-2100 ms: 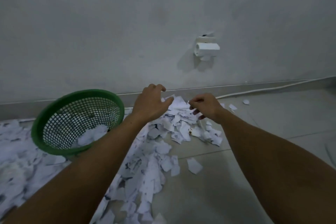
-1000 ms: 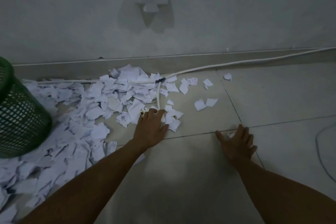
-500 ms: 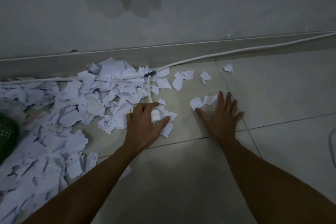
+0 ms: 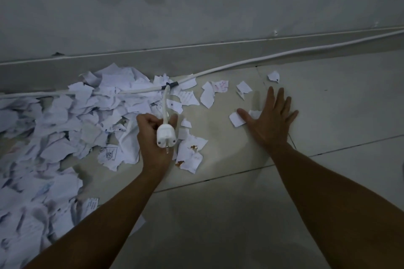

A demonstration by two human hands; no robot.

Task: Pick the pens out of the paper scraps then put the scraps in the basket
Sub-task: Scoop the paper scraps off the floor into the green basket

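Note:
Torn white paper scraps (image 4: 65,129) cover the floor at left and centre. My left hand (image 4: 150,137) grips a white power plug (image 4: 165,136) by its cable, prongs pointing toward me, lifted over the scraps. My right hand (image 4: 270,120) lies flat with fingers spread, pressing on a small scrap (image 4: 237,118) on the tile. Several loose scraps (image 4: 208,96) lie between the pile and my right hand. No pen and no basket are in view.
A white cable (image 4: 284,54) runs along the skirting board at the foot of the grey wall and through the pile. Bare tiles (image 4: 338,105) stretch to the right and toward me.
My left hand has lifted the plug off the floor and turned it up. My right hand slid forward and right onto a small scrap. The view shifted right, so the green basket dropped out of sight.

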